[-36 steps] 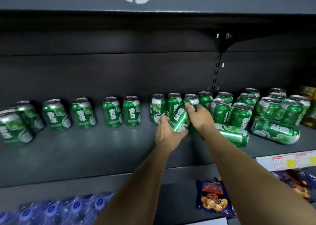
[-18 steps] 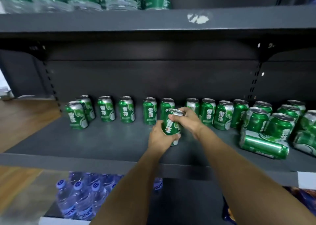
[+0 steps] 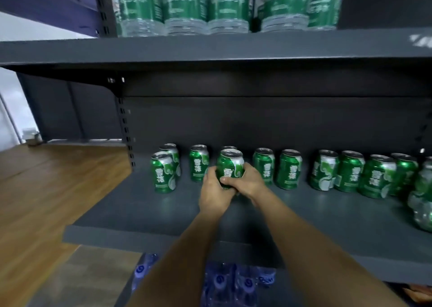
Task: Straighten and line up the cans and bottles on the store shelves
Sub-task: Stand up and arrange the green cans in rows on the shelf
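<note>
Both hands wrap one green can (image 3: pixel 230 167): left hand (image 3: pixel 214 193) cupping its lower side, right hand (image 3: pixel 247 184) curled round the front. It stands upright, top up, on the dark shelf (image 3: pixel 145 215), before the back row of cans (image 3: pixel 288 168).

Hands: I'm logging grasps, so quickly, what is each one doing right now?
Left hand: holding the upright green can, fingers curled round its lower left side.
Right hand: holding the same can, thumb across its front.

held can (image 3: pixel 230 168) now upright, carried leftward
</note>
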A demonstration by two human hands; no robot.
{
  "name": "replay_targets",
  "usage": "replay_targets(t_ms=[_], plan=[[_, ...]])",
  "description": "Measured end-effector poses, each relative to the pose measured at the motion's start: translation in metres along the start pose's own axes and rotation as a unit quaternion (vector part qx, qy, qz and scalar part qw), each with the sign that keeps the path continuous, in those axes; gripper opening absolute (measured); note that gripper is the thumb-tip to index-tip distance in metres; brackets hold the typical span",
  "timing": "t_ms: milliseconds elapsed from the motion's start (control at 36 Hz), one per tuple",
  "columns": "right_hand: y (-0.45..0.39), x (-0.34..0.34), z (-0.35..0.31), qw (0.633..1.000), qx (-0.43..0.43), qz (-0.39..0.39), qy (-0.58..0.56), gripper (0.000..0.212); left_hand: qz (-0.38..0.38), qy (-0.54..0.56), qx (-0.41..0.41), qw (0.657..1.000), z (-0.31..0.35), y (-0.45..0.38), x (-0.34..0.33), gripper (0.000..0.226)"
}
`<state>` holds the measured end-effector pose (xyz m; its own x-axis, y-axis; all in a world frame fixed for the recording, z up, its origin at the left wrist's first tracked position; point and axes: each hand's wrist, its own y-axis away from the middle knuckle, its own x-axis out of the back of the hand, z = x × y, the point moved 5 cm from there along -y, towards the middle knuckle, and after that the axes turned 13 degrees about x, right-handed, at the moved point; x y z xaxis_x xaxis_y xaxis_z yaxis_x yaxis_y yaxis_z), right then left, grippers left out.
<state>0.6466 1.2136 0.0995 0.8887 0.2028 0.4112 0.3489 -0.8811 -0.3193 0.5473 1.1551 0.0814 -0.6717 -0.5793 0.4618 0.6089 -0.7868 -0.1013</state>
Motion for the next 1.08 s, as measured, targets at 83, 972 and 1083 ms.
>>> replay_targets(t_ms=[83, 972, 1083], plan=[[-0.010, -0.024, -0.005, 1.000, -0.004, 0.007, -0.003, 0.048, -0.036, -0.024, 0.005, 0.999, -0.018, -0.019, 0.018, 0.067], [-0.042, -0.112, -0.003, 0.998, -0.017, -0.019, 0.060, 0.053, 0.021, -0.079, 0.061, 0.995, -0.078, -0.071, 0.055, 0.052], [-0.035, -0.097, -0.002, 0.993, -0.030, -0.013, 0.109, 0.067, 0.045, -0.086, 0.063, 0.993, -0.079, -0.061, 0.060, 0.049]])
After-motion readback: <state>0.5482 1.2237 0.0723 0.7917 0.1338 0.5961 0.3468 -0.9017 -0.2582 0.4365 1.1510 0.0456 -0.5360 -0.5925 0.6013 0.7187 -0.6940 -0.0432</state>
